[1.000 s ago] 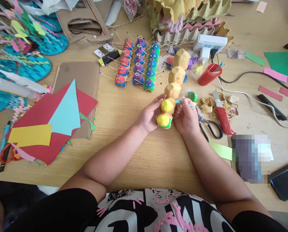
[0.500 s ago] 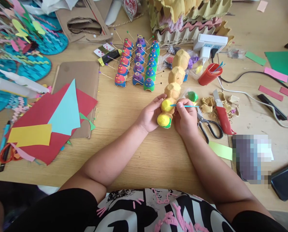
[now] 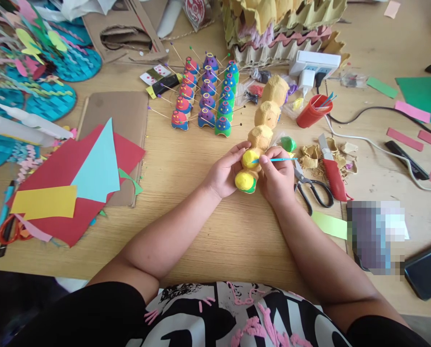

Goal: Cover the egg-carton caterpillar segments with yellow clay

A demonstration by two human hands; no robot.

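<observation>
My left hand (image 3: 225, 172) is closed around the near left side of an egg-carton strip (image 3: 267, 114), a row of bumps slanting away from me. The two nearest bumps are covered in yellow, and the closest has green along its lower right edge; the farther bumps are bare tan. In my right hand (image 3: 278, 176) a thin blue stick tool (image 3: 285, 159) is pinched, its left tip against the second yellow bump. Just beyond that hand lies a green lump of clay (image 3: 288, 143). Black-handled scissors (image 3: 315, 188) rest close to its right side.
Finished egg-carton caterpillars (image 3: 208, 101) with pin feelers stand in three rows beyond my left hand. A red cup (image 3: 311, 112) holds more sticks. A red-handled knife (image 3: 334, 173) lies by carton scraps. Coloured paper (image 3: 61, 202) and cardboard (image 3: 117, 106) are at left, a power strip (image 3: 318, 62) behind.
The far end of the egg-carton strip has swung slightly right and toward me. The blue stick's tip has shifted a little left and down on the second yellow bump.
</observation>
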